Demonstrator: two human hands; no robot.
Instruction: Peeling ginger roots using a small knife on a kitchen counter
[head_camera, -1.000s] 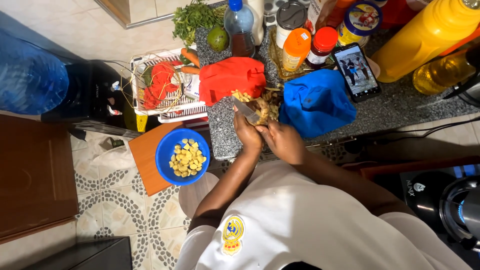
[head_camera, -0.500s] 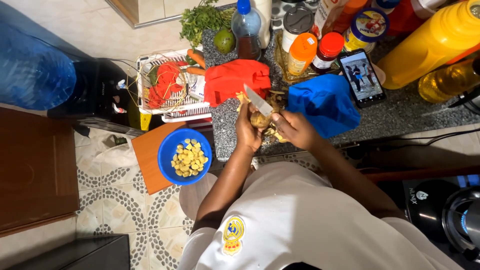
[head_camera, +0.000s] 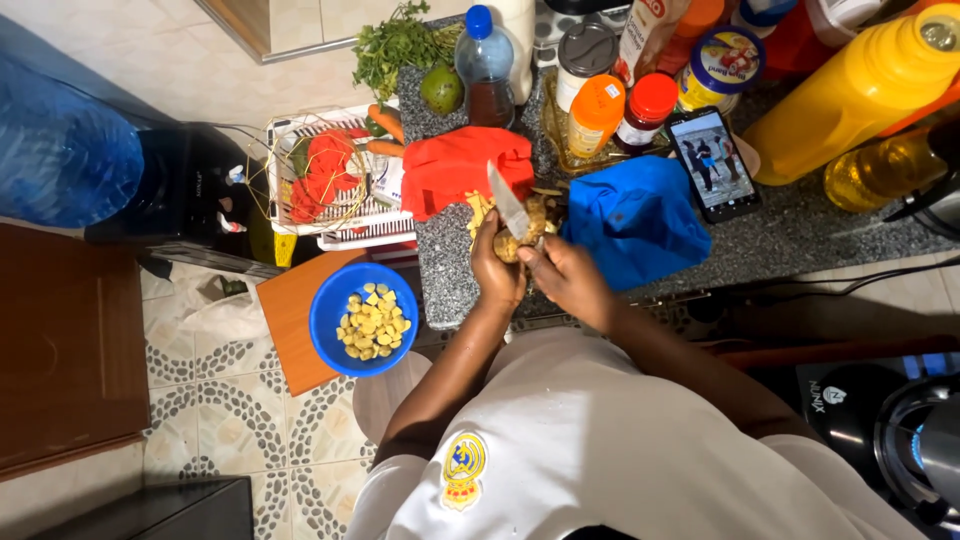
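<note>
Left hand is gripping the knife, now lowered onto the ginger root. Right hand is holding that root; peeling is continuing. Blue bowl is sitting at eight o'clock.

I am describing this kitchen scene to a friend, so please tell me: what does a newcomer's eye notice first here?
First come the two hands at the counter edge: the left hand grips a knife, its blade pointing up, against a brownish root that the right hand steadies. Left of them, a blue bowl of yellow pieces sits on an orange board. At the upper right lies a big yellow bottle.
</note>
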